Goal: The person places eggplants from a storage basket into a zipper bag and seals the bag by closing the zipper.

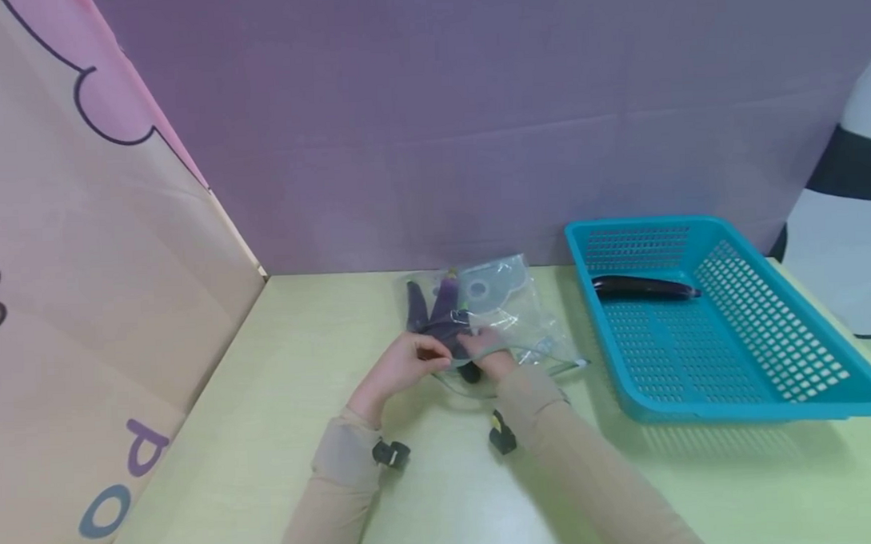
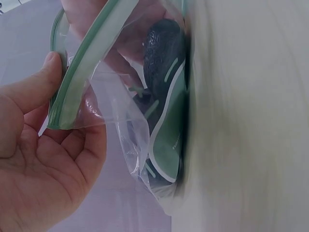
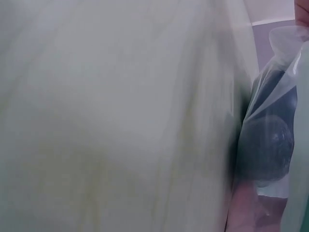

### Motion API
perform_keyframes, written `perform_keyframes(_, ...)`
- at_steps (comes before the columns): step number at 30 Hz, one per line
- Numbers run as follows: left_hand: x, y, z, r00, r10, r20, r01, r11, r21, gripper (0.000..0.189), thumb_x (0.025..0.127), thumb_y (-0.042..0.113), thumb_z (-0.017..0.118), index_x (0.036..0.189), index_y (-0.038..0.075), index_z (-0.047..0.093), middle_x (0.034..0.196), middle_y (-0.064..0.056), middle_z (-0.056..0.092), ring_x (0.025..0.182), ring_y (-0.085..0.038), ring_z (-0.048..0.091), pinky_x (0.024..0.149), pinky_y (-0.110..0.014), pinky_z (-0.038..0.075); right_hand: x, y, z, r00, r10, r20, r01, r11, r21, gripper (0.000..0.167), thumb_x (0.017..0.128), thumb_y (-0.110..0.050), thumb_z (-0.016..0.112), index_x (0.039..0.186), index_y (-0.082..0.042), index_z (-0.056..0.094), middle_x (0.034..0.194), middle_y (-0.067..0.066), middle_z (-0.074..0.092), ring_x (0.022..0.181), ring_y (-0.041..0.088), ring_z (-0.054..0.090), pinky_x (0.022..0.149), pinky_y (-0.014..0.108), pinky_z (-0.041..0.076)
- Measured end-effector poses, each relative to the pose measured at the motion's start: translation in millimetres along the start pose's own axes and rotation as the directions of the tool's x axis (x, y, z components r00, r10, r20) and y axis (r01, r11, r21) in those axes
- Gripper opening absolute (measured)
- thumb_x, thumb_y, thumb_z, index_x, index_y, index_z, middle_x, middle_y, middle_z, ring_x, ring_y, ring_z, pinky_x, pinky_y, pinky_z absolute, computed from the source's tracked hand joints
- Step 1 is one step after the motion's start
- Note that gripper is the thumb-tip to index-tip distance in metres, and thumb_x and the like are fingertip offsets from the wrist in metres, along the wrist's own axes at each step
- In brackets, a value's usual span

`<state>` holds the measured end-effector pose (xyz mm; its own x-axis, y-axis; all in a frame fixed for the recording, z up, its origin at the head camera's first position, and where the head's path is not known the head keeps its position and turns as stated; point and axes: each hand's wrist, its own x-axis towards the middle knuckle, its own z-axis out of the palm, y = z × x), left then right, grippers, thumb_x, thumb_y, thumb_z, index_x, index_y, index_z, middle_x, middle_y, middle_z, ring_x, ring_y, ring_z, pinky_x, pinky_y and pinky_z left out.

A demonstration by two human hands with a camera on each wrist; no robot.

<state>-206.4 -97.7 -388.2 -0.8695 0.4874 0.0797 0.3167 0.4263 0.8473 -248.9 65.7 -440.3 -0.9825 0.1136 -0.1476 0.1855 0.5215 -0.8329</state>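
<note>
A clear zip bag (image 1: pixel 504 290) with a green seal strip lies on the table, holding several dark purple eggplants (image 1: pixel 447 296). My left hand (image 1: pixel 403 365) pinches the bag's mouth; in the left wrist view its thumb presses the green strip (image 2: pixel 72 92) against the fingers. Inside the bag is my right hand (image 1: pixel 492 354), seen partly through the plastic. Its fingers (image 2: pixel 128 48) grip an eggplant (image 2: pixel 164 48) near its rounded end. That same end (image 3: pixel 265 150) shows through the film in the right wrist view, with a fingertip under it.
To the right stands a blue perforated basket (image 1: pixel 615 362) with one eggplant (image 1: pixel 645 287) lying near its back left. A purple backdrop (image 1: pixel 438 144) rises behind the pale table (image 1: pixel 267 406), and a printed panel (image 1: pixel 104 275) borders its left side.
</note>
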Motion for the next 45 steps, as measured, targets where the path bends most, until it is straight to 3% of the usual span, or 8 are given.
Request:
perform_keyframes(7, -1.0, -0.5, -2.5, 1.0, -0.01, -0.005, 0.01, 1.0, 0.01, 0.012, 0.086, 0.004, 0.065, 0.095, -0.003, 0.07, 0.092, -0.015, 0.069, 0.081, -0.013, 0.063, 0.073, -0.022, 0.053, 5.0, 4, 2, 0.999, 0.036, 0.02, -0.036, 0.999, -0.023, 0.062, 0.083, -0.024, 0.06, 0.128, 0.016, 0.045, 0.13, 0.035, 0.048, 0.12, 0.046, 0.048, 0.103, 0.05, 0.04)
perform_keyframes(14, -0.7, -3.0, -5.8, 0.999, -0.02, -0.028, 0.021, 0.999, 0.028, 0.011, 0.086, 0.005, 0.066, 0.094, -0.002, 0.07, 0.093, -0.014, 0.07, 0.082, -0.013, 0.062, 0.074, -0.023, 0.052, 63.8, 67, 33, 0.999, -0.039, -0.027, 0.035, 0.992, -0.123, 0.071, 0.082, -0.05, 0.063, 0.117, 0.012, 0.055, 0.111, 0.031, 0.06, 0.095, 0.041, 0.06, 0.08, 0.046, 0.052)
perform_keyframes(21, 0.5, -5.4, -5.2, 0.999, -0.018, -0.029, 0.019, 0.999, 0.036, 0.012, 0.086, 0.005, 0.066, 0.094, -0.002, 0.07, 0.092, -0.014, 0.07, 0.081, -0.014, 0.063, 0.074, -0.022, 0.053, -21.0, -9, -10, 0.994, 0.08, 0.078, -0.078, 0.997, -0.026, 0.059, 0.092, -0.029, 0.055, 0.132, 0.014, 0.041, 0.134, 0.031, 0.046, 0.123, 0.043, 0.046, 0.106, 0.048, 0.038)
perform_keyframes(25, 1.4, -5.3, -4.0, 0.999, -0.024, -0.025, 0.024, 0.999, 0.032, 0.012, 0.087, 0.006, 0.065, 0.095, -0.001, 0.07, 0.092, -0.014, 0.07, 0.082, -0.014, 0.063, 0.074, -0.022, 0.053, -27.0, -15, -14, 0.988, 0.118, 0.095, -0.114, 0.992, -0.05, 0.063, 0.094, -0.028, 0.053, 0.137, 0.014, 0.033, 0.141, 0.033, 0.036, 0.13, 0.046, 0.037, 0.11, 0.051, 0.03)
perform_keyframes(32, 2.6, -4.4, -3.7, 0.999, -0.021, -0.027, 0.022, 0.999, 0.03, 0.012, 0.087, 0.006, 0.065, 0.094, -0.002, 0.07, 0.091, -0.014, 0.07, 0.079, -0.011, 0.061, 0.072, -0.021, 0.052, 14.0, 29, 6, 0.997, 0.003, 0.072, -0.005, 1.0, 0.028, 0.079, 0.086, -0.042, 0.064, 0.135, 0.014, 0.036, 0.138, 0.034, 0.041, 0.126, 0.045, 0.042, 0.106, 0.048, 0.037)
perform_keyframes(36, 3.3, -3.6, -3.5, 0.999, -0.018, -0.031, 0.02, 0.999, 0.043, 0.011, 0.087, 0.007, 0.065, 0.094, -0.001, 0.07, 0.091, -0.013, 0.07, 0.078, -0.01, 0.06, 0.072, -0.021, 0.051, -13.8, 4, -13, 0.985, 0.043, 0.167, -0.047, 0.999, 0.018, 0.075, 0.092, -0.033, 0.057, 0.141, 0.013, 0.025, 0.147, 0.032, 0.027, 0.136, 0.045, 0.028, 0.114, 0.052, 0.023)
perform_keyframes(40, 3.2, -3.5, -3.1, 0.999, -0.014, -0.03, 0.016, 0.999, 0.046, 0.011, 0.087, 0.007, 0.065, 0.094, -0.001, 0.07, 0.091, -0.013, 0.07, 0.079, -0.011, 0.061, 0.073, -0.022, 0.052, -43.7, -14, -34, 0.97, 0.016, 0.243, 0.001, 0.998, -0.067, 0.075, 0.094, -0.036, 0.05, 0.143, 0.012, 0.02, 0.151, 0.03, 0.017, 0.138, 0.045, 0.022, 0.114, 0.053, 0.019)
perform_keyframes(45, 3.0, -4.1, -2.8, 1.0, -0.016, -0.027, 0.017, 0.999, 0.049, 0.012, 0.087, 0.007, 0.065, 0.094, -0.001, 0.07, 0.092, -0.013, 0.07, 0.081, -0.012, 0.062, 0.074, -0.022, 0.052, -57.9, -15, -48, 0.949, -0.012, 0.314, 0.09, 0.967, -0.237, 0.065, 0.094, -0.043, 0.047, 0.138, 0.004, 0.041, 0.154, 0.025, 0.016, 0.135, 0.046, 0.031, 0.11, 0.058, 0.026)
